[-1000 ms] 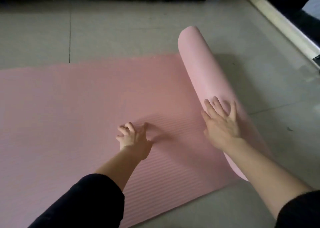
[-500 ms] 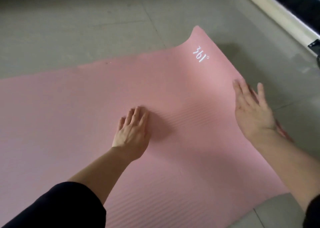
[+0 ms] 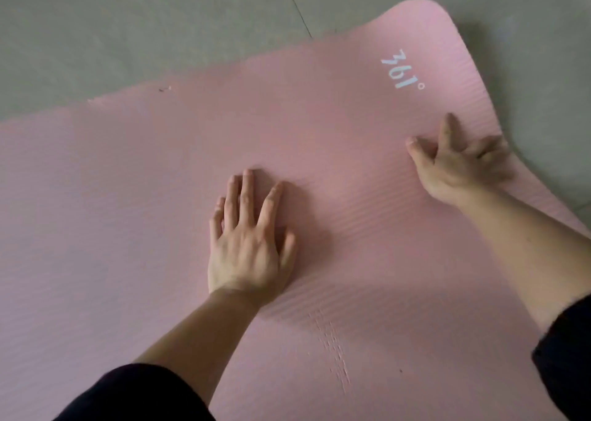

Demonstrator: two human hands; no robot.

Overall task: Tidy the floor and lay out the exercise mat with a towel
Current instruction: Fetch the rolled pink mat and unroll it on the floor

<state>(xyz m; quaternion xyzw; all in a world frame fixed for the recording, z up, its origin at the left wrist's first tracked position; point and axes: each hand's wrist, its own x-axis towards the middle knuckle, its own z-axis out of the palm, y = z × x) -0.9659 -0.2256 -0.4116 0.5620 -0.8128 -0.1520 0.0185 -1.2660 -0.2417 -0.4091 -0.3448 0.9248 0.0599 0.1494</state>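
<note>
The mat [image 3: 160, 212] is lying unrolled on the floor [image 3: 128, 37]; left hand [image 3: 249, 244] and right hand [image 3: 460, 168], spread, are pressing it flat; no towel showing.

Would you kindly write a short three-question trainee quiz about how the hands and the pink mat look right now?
1. True or false: the left hand lies palm-down on the pink mat.
2. Where is the right hand? A) on the bare floor B) at the mat's right edge C) in the air
3. Fill in: the white logo reads ___ degrees.

Key: 1 true; 2 B; 3 361.
</note>
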